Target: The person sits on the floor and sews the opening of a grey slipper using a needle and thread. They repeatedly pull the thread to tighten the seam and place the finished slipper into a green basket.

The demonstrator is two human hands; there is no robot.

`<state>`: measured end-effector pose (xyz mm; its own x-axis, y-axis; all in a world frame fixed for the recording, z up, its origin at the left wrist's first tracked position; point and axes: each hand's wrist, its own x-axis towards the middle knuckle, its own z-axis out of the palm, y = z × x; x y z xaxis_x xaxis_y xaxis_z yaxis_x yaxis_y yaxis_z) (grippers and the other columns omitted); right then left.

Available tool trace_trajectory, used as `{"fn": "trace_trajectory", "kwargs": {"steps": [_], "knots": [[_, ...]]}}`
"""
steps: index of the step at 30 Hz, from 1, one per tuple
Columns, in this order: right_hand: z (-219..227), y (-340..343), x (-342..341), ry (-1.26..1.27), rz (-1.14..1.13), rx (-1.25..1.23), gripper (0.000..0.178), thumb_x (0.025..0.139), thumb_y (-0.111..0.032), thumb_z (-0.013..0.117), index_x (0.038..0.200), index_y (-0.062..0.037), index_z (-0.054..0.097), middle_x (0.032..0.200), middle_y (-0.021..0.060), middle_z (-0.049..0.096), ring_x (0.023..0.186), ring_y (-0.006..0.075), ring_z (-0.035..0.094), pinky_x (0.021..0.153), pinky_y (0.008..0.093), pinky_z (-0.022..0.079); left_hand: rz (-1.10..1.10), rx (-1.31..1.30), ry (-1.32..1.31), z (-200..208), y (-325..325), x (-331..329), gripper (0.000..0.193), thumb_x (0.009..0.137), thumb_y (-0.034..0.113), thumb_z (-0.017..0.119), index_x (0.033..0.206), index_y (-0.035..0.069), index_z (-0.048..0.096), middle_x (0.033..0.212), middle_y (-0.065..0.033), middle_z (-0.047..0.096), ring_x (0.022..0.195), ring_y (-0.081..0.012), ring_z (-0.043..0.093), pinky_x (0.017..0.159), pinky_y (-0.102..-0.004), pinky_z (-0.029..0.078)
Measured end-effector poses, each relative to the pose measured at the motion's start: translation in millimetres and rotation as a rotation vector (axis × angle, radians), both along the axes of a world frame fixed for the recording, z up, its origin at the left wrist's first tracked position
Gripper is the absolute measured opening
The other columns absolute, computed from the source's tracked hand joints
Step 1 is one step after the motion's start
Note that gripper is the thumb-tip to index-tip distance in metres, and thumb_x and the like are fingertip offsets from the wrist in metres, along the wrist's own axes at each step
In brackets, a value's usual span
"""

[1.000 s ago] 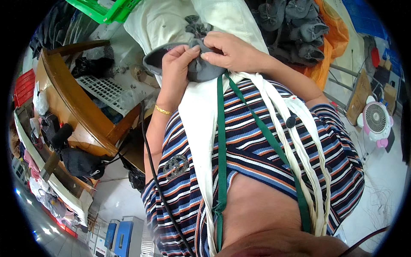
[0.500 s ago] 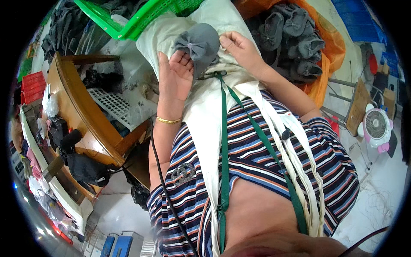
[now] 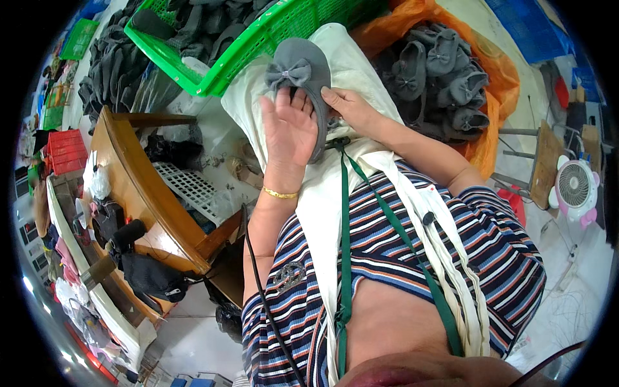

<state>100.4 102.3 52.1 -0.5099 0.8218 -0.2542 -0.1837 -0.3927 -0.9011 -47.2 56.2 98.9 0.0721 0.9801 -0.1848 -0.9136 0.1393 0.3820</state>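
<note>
A grey fabric slip-on shoe (image 3: 300, 64) with a bow across its toe is up over my lap, toe pointing away from me. My left hand (image 3: 290, 132) is palm up, its fingertips hidden inside the shoe's opening and its thumb stretched apart. The shoe rests on those fingers. From the right, my right hand (image 3: 348, 109) pinches the shoe's side edge between thumb and fingers. White cloth (image 3: 361, 71) covers my lap beneath both hands.
Beyond my lap, a green basket (image 3: 255, 45) holds grey shoes. An orange sack (image 3: 500, 84) with several more stands at the right. A wooden table (image 3: 138, 187) is on my left, and a small fan (image 3: 576, 184) is at the far right.
The shoe has turned so more of its length and opening show. My right hand has come onto its side edge, while my left fingers sit inside the opening. The whole view has shifted slightly.
</note>
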Motion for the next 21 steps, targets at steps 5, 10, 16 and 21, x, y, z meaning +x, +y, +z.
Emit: {"fn": "trace_trajectory", "kwargs": {"steps": [5,10,16,21], "knots": [[-5.0,23.7,45.3,-0.129,-0.253,0.127,0.049,0.098,-0.045,0.054,0.107,0.0016,0.066,0.095,0.0049,0.066,0.087,0.0113,0.058,0.078,0.0280,0.047,-0.193,0.106,0.132,3.0,-7.0,-2.4,0.052,0.099,0.041,0.047,0.132,0.000,0.047,0.135,-0.0176,0.050,0.125,-0.0285,0.048,0.107,-0.0420,0.038],[-17.1,67.7,152.9,0.299,-0.939,-0.051,0.042,0.096,-0.039,0.058,0.117,-0.0026,0.057,0.103,0.0073,0.062,0.098,0.0214,0.060,0.085,0.0328,0.050,0.005,-0.069,0.436,-35.2,-13.8,-45.2,0.019,0.096,0.018,0.058,0.103,0.001,0.064,0.098,-0.0115,0.069,0.087,-0.0187,0.066,0.076,-0.0297,0.054],[-111.9,46.5,246.6,0.241,-1.017,-0.451,0.018,0.094,-0.012,0.060,0.100,0.0037,0.054,0.087,0.0102,0.059,0.079,0.0218,0.060,0.075,0.0362,0.055,-0.069,-0.119,1.017,-79.6,7.6,-46.3,0.018,0.092,0.018,0.064,0.099,0.002,0.065,0.091,-0.0050,0.068,0.077,-0.0100,0.061,0.067,-0.0244,0.050],[-72.8,27.1,155.2,0.139,-0.736,-0.381,0.013,0.092,-0.011,0.061,0.096,0.0016,0.063,0.083,0.0063,0.061,0.074,0.0166,0.059,0.074,0.0312,0.054,0.019,0.334,1.994,-109.5,50.0,-27.3,0.018,0.087,0.014,0.059,0.095,0.000,0.067,0.090,-0.0165,0.070,0.078,-0.0309,0.067,0.068,-0.0417,0.054]]}}
